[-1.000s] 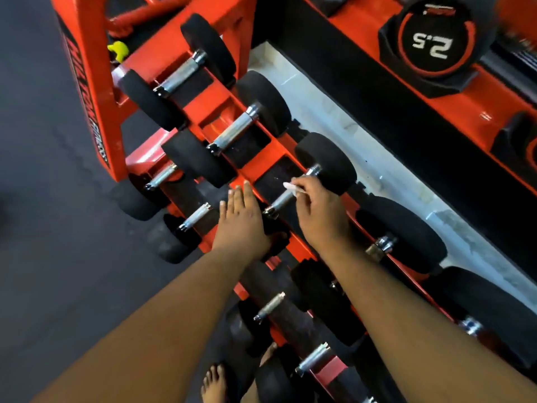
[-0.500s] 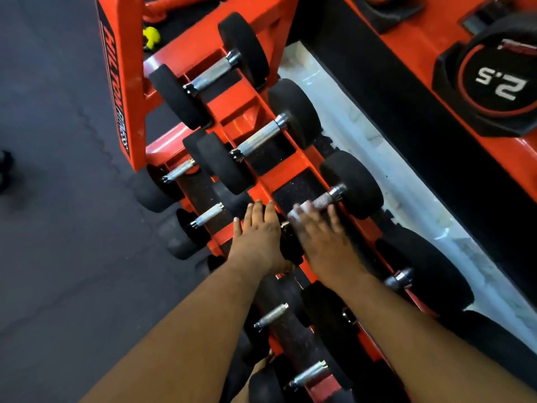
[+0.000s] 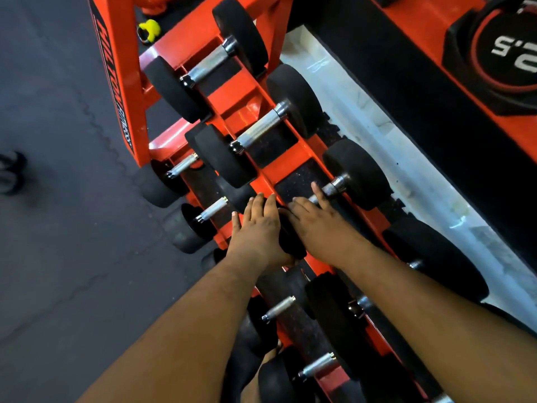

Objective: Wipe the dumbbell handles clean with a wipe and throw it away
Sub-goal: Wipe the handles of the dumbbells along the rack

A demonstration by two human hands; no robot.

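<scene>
Below, dark rubber floor (image 3: 58, 257), orange dumbbell rack (image 3: 122, 91), pale strip (image 3: 377, 126) behind

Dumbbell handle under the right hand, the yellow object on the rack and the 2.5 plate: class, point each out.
dumbbell handle (image 3: 329, 188), head view, bare knurled end
yellow object (image 3: 150, 29), head view, its middle
2.5 plate (image 3: 511, 50), head view, printed face

Orange rack (image 3: 116, 91), black 2.5 weight plate (image 3: 505, 50) top right, yellow clip (image 3: 150, 29), dark rubber floor (image 3: 58, 257)

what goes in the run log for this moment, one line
stage: wiping | right hand: on dumbbell handle, wipe not visible | left hand: flat on near dumbbell head | rack: orange dumbbell rack
</scene>
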